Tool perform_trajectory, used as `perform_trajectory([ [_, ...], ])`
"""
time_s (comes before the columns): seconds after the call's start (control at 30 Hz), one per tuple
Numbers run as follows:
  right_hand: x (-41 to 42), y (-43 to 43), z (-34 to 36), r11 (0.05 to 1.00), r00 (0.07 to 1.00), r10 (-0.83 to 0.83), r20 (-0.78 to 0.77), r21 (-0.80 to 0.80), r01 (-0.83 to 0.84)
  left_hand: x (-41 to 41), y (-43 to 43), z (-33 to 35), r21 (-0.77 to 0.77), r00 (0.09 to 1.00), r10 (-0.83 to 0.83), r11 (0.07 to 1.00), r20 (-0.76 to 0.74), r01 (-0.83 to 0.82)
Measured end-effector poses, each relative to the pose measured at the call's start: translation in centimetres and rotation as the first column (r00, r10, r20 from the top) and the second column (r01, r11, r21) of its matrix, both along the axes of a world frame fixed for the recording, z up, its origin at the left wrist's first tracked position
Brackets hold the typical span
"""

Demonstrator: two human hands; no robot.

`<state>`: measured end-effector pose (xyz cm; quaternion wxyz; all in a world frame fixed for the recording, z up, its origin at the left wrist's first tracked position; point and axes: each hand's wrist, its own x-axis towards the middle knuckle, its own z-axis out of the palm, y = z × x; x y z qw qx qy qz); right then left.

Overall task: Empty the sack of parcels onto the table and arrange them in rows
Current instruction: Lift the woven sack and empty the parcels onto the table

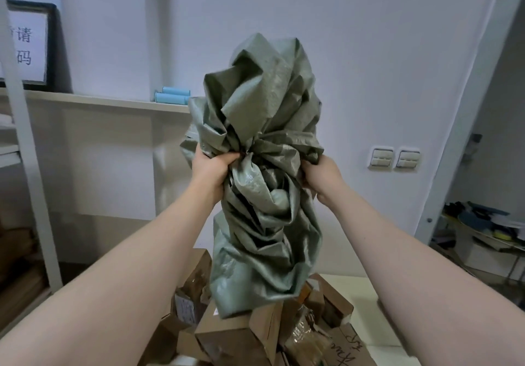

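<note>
We grip the crumpled grey-green sack (264, 195) with left hand (211, 166) and right hand (322, 176), fingers curled into its bunched cloth, brown parcels (241, 334) heaped below them.

Both arms are showing bare along their visible length, left arm (119, 274) at 8 o'clock tapering to left hand (211, 168), right arm (403, 260) at 4 o'clock tapering to right hand (322, 176).

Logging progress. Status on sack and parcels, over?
Left grip and right grip both hold the bunched green sack, raised. Heap of parcels on the table beneath, not yet in rows. Sack's lower end overhangs them.
</note>
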<state>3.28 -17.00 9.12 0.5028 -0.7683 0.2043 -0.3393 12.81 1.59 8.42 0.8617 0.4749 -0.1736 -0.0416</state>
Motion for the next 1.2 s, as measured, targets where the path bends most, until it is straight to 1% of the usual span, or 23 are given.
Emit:
perform_trajectory([
  [0.07, 0.4, -0.1, 1.3, 0.998, 0.995, -0.039, 0.089, -0.037, 0.043, -0.2, -0.3, 0.9, -0.068, 1.000, 0.014, 0.998, 0.001, -0.014],
  [0.13, 0.5, 0.0, 2.0, 0.998, 0.989, -0.050, 0.139, -0.039, 0.056, -0.5, -0.5, 1.4, -0.097, 1.000, 0.025, 0.995, 0.005, -0.024],
  [0.23, 0.1, 0.1, 2.0, 0.999, 0.981, -0.053, 0.186, 0.010, 0.052, -0.9, -0.6, 1.3, -0.101, 0.999, 0.033, 0.994, 0.022, -0.031],
  [0.3, -0.3, 0.0, 1.7, 0.996, 0.975, -0.092, 0.201, 0.016, 0.091, -1.2, -0.6, 0.9, -0.101, 1.000, 0.022, 0.995, 0.016, -0.020],
  [0.37, -0.9, -0.2, 1.3, 0.984, 0.971, -0.179, 0.157, 0.006, 0.180, -1.7, -0.3, 0.3, -0.092, 1.000, 0.002, 0.996, -0.002, -0.003],
  [0.43, -1.6, -0.7, 0.7, 0.965, 0.963, -0.263, 0.054, 0.041, 0.261, -1.8, 0.0, -0.6, -0.053, 0.999, 0.010, 0.998, -0.054, -0.013],
  [0.5, -1.9, -1.4, -0.6, 0.959, 0.962, -0.269, -0.048, 0.080, 0.272, -1.6, 0.0, -2.1, -0.011, 0.987, 0.051, 0.999, -0.151, -0.053],
  [0.57, -2.2, -1.2, -2.3, 0.968, 0.980, -0.179, -0.086, 0.163, 0.191, -1.2, -0.2, -4.1, 0.042, 0.959, 0.132, 0.991, -0.249, -0.126],
  [0.6, -2.8, -0.7, -2.9, 0.968, 0.993, -0.090, -0.074, 0.228, 0.105, -1.5, -0.2, -4.8, 0.085, 0.940, 0.174, 0.984, -0.293, -0.156],
  [0.67, -4.3, 0.5, -4.1, 0.927, 0.982, 0.176, -0.062, 0.347, -0.144, -2.8, 0.2, -5.6, 0.233, 0.872, 0.326, 0.939, -0.366, -0.253],
  [0.7, -5.0, 0.8, -4.8, 0.912, 0.944, 0.302, -0.130, 0.329, -0.246, -3.1, 0.3, -6.1, 0.302, 0.834, 0.382, 0.913, -0.397, -0.274],
  [0.73, -5.7, 1.1, -5.5, 0.913, 0.876, 0.382, -0.294, 0.267, -0.308, -3.4, 0.3, -6.7, 0.348, 0.803, 0.419, 0.894, -0.424, -0.283],
  [0.77, -6.0, 1.4, -6.5, 0.923, 0.798, 0.385, -0.465, 0.170, -0.346, -3.8, 0.3, -7.2, 0.385, 0.787, 0.444, 0.878, -0.428, -0.286],
  [0.8, -6.0, 1.7, -7.5, 0.947, 0.743, 0.276, -0.610, 0.038, -0.320, -4.0, 0.4, -7.6, 0.406, 0.774, 0.473, 0.862, -0.421, -0.306],
  [0.83, -5.7, 1.7, -8.7, 0.955, 0.725, 0.196, -0.660, -0.040, -0.294, -3.8, 0.5, -8.2, 0.422, 0.765, 0.497, 0.847, -0.410, -0.324],
  [0.87, -5.3, 1.7, -9.5, 0.971, 0.749, 0.157, -0.643, -0.037, -0.236, -3.8, 0.8, -8.6, 0.437, 0.754, 0.520, 0.832, -0.401, -0.341],
  [0.93, -4.3, 1.5, -10.1, 0.997, 0.845, 0.075, -0.530, 0.021, -0.076, -3.5, 1.5, -8.5, 0.530, 0.736, 0.562, 0.783, -0.377, -0.326],
  [0.97, -3.7, 1.2, -10.1, 0.999, 0.865, -0.013, -0.502, 0.020, 0.027, -3.2, 1.9, -8.2, 0.622, 0.719, 0.595, 0.727, -0.359, -0.291],
  [1.0, -3.4, 0.8, -9.8, 0.994, 0.871, -0.108, -0.480, -0.020, 0.112, -3.1, 2.3, -7.7, 0.705, 0.699, 0.624, 0.666, -0.349, -0.244],
  [1.07, -3.2, -0.1, -9.1, 0.966, 0.883, -0.255, -0.394, -0.072, 0.247, -3.0, 2.7, -6.6, 0.800, 0.673, 0.676, 0.562, -0.299, -0.210],
  [1.1, -3.2, -0.4, -8.7, 0.957, 0.893, -0.283, -0.350, -0.042, 0.286, -3.2, 2.6, -6.2, 0.829, 0.688, 0.693, 0.503, -0.216, -0.246],
  [1.13, -3.4, -0.5, -8.2, 0.954, 0.905, -0.286, -0.316, 0.000, 0.301, -3.6, 2.3, -5.9, 0.848, 0.713, 0.695, 0.429, -0.091, -0.310],
  [1.2, -3.5, -0.5, -7.5, 0.951, 0.930, -0.260, -0.259, 0.100, 0.294, -4.7, 1.3, -5.4, 0.834, 0.762, 0.618, 0.305, 0.193, -0.459],
])
